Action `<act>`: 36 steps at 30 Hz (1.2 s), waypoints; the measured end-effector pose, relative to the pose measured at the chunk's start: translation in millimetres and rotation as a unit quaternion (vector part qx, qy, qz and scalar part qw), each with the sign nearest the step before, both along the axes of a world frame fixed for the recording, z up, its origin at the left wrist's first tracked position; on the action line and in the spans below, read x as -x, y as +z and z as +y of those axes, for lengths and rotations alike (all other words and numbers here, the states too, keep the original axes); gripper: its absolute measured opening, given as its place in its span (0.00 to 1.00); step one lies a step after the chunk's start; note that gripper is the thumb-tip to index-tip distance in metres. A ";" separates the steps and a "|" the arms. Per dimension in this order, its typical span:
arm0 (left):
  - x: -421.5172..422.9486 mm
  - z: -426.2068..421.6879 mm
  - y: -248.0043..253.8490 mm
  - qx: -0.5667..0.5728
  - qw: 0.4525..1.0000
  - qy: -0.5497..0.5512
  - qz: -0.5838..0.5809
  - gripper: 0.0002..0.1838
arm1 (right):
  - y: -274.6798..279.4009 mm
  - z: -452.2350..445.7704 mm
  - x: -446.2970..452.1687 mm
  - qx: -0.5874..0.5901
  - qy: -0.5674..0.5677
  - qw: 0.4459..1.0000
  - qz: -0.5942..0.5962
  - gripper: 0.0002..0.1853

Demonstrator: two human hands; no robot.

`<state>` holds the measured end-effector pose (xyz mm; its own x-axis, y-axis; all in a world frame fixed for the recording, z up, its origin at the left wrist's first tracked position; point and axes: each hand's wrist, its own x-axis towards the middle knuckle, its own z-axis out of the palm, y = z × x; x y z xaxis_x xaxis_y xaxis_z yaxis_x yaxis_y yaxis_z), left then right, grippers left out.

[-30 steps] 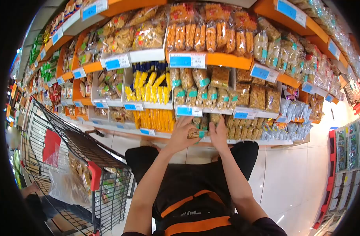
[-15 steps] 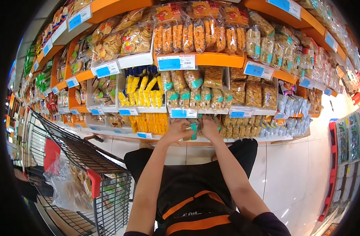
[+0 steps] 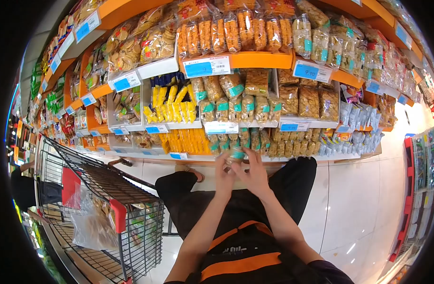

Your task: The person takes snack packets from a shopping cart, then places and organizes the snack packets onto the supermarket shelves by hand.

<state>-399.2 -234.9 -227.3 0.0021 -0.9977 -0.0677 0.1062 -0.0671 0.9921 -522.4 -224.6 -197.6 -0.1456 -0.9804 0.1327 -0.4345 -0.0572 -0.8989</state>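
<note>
In front of the bottom shelf, a small clear snack packet with a teal label (image 3: 237, 154) is held between my two hands. My left hand (image 3: 224, 174) grips its left side with the fingers curled round. My right hand (image 3: 255, 174) has its fingers on the right side of the same packet. The lower end of the packet is partly covered by my fingers. Just behind it, similar teal-labelled packets (image 3: 255, 137) stand in a row on the bottom shelf. More of that kind (image 3: 235, 110) fill the tray one shelf up.
Left of me stands a wire shopping cart (image 3: 141, 241) holding a plastic bag of goods (image 3: 91, 225). Yellow snack packets (image 3: 172, 104) and brown ones (image 3: 309, 102) flank the tray. Price tags (image 3: 207, 67) line the orange shelf edges. A red-edged rack (image 3: 408, 189) stands at the right.
Both hands have drawn back from the bottom shelf toward me, bringing the teal-labelled packet out. The right hand, formerly reaching among the shelf packets, is now on the held one.
</note>
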 end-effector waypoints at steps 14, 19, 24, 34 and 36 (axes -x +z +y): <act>10.7 -100.1 -5.4 0.136 0.745 -0.160 -0.633 0.29 | -78.3 -100.2 29.3 -0.018 -0.033 0.977 0.208 0.15; 18.6 -102.4 -39.0 0.198 0.757 -0.095 -0.615 0.26 | -51.7 -103.0 51.4 0.009 0.076 0.931 0.356 0.22; 25.4 -99.2 -21.8 0.183 0.736 -0.021 -0.651 0.30 | -124.5 -135.3 63.1 -0.061 0.063 0.958 0.273 0.20; -158.0 111.6 119.0 0.288 0.843 0.091 -0.445 0.32 | -111.7 -128.8 80.9 -0.048 0.086 0.966 0.238 0.36; -221.1 150.3 169.9 0.266 0.793 0.189 -0.515 0.28 | -76.5 -103.2 66.6 0.008 0.079 0.964 0.255 0.34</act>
<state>-178.1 -84.6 -57.4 0.0897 -0.7993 0.5941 -0.8657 0.2324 0.4434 -589.0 -327.7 -274.2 0.0945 -0.9820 0.1635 -0.8045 -0.1720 -0.5686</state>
